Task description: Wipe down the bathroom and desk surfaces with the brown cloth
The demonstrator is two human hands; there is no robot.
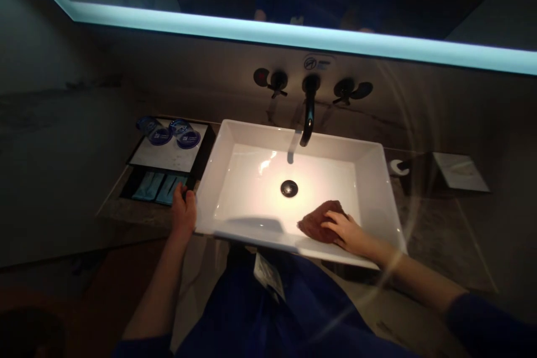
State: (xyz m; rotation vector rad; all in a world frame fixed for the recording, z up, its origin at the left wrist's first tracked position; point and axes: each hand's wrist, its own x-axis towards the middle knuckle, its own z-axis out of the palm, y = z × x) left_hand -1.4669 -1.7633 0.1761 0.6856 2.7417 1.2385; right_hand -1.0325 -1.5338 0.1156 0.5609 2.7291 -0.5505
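A white rectangular washbasin point(364, 165) lies in front of me. In its near right part, my right hand point(344, 229) presses on a crumpled brown cloth point(314, 224), fingers curled over it. The cloth rests on the basin floor near the front wall. My left hand point(183, 210) is at the basin's outer left side, thumb and fingers apart and pointing up. Its fingertips reach the tray edge beside blue packets point(149, 185); I see nothing held in it. The black drain point(289, 188) sits in the middle of the basin.
A black spout point(309, 112) and two cross taps point(277, 83) project from the wall. On the left, two overturned glasses with blue discs point(187, 137) stand on a white-topped tray point(168, 156). A dark box point(461, 172) sits on the right counter. A lit mirror hangs above.
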